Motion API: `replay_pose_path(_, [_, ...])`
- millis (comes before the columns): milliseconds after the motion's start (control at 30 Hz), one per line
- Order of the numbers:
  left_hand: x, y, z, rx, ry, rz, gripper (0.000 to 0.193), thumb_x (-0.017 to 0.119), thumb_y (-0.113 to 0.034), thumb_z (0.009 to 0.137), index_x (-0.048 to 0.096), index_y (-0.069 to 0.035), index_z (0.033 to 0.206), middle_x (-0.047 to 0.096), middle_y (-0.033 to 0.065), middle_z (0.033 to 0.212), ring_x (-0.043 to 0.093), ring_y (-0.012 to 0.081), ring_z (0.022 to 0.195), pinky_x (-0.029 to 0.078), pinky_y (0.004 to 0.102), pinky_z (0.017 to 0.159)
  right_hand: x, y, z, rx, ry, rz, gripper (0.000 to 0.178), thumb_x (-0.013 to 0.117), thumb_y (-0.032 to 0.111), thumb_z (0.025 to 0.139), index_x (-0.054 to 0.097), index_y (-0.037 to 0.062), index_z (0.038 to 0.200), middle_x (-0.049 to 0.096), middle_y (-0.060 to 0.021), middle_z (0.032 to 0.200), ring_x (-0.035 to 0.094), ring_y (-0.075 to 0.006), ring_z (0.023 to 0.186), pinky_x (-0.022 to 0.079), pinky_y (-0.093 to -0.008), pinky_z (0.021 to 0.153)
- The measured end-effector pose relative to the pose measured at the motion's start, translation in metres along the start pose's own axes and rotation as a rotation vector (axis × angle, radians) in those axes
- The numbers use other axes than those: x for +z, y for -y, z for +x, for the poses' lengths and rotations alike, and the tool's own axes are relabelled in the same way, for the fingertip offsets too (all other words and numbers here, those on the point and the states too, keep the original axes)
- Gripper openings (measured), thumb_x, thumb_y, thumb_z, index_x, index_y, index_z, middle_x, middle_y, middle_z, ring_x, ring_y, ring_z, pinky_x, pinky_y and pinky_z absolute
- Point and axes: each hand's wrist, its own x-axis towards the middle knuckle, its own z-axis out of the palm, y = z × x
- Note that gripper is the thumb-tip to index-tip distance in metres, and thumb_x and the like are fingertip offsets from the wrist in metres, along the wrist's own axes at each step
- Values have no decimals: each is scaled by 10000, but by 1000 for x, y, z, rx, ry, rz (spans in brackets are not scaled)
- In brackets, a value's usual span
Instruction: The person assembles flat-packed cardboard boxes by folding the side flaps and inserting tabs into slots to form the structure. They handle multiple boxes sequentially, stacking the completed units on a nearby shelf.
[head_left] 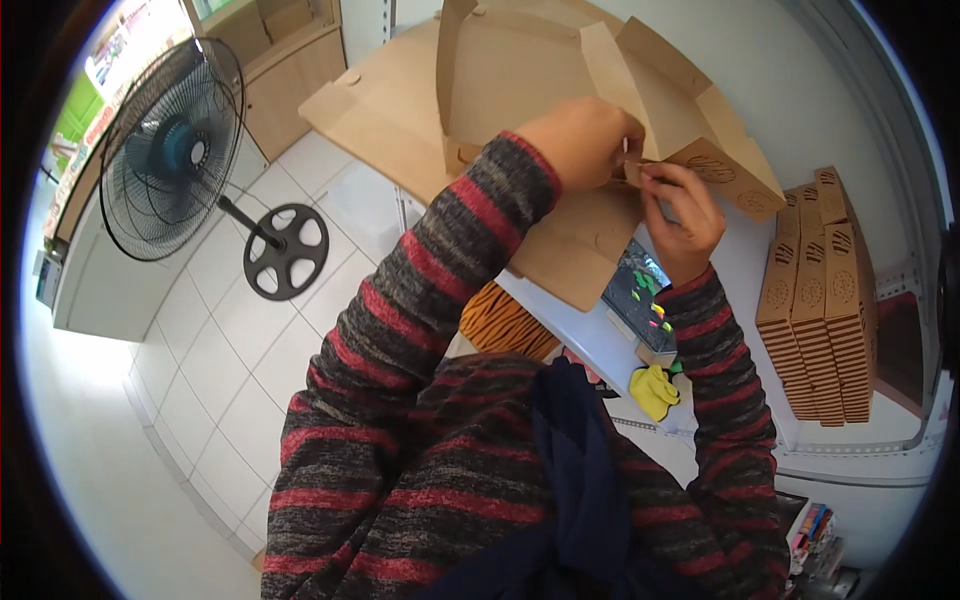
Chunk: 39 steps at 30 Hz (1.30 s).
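A large brown cardboard box [530, 85], partly folded, lies on the white table with its side walls standing up. At its near right corner my left hand [580, 140] reaches across from the left, fingers bent down onto the cardboard and partly hidden behind the hand. My right hand [685, 215] pinches a small cardboard flap [634, 174] at that same corner, close to the left fingertips. A flat panel [575, 250] of the box hangs over the table's near edge, below my hands. Dark print marks the box's right outer wall [725, 172].
Folded printed boxes [820, 300] stand in stacks on the right. A yellow cloth [653, 392] and a dark flat item with coloured spots [640, 290] lie on the table [750, 235]. A tiger-striped seat [505, 322] is beneath. A standing fan [180, 150] is on the left.
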Motion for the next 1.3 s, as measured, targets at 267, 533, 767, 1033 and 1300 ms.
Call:
replay_pose_path(267, [1, -7, 1, -7, -4, 91, 145, 570, -65, 857, 690, -66, 939, 689, 156, 815, 670, 332, 772, 530, 413, 724, -3, 2, 3, -11, 28, 2, 146, 735, -71, 727, 661, 9, 823, 688, -88, 893, 682, -241, 794, 535, -321, 719])
replay_pose_path(533, [4, -10, -5, -5, -9, 25, 182, 568, -83, 861, 708, -84, 979, 699, 147, 812, 674, 330, 781, 531, 422, 743, -10, 10, 7, 93, 54, 29, 136, 727, -76, 734, 659, 3, 821, 682, -92, 911, 683, -233, 800, 533, -307, 708])
replay_pose_path(767, [-4, -25, -6, -35, 48, 142, 192, 611, -200, 875, 739, -74, 944, 707, 159, 854, 674, 340, 800, 535, 423, 761, -20, 2, 17, 160, 212, 59, 105, 713, -53, 743, 658, -4, 817, 685, -98, 917, 681, -244, 793, 530, -314, 694])
replay_pose_path(1033, [0, -8, -7, -15, -55, -11, 156, 655, -162, 823, 734, -51, 898, 693, 163, 793, 674, 336, 778, 537, 420, 723, -27, 4, 23, 128, 308, 21, 111, 689, -28, 740, 670, 9, 843, 655, -107, 923, 653, -297, 804, 519, -363, 694])
replay_pose_path(1300, [0, -20, -7, -185, -60, 25, 164, 674, -104, 767, 742, -71, 913, 694, 150, 779, 669, 340, 721, 541, 398, 669, -13, 6, 12, 16, 170, -218, 110, 692, 3, 762, 640, 6, 858, 648, -86, 929, 649, -275, 773, 522, -385, 658])
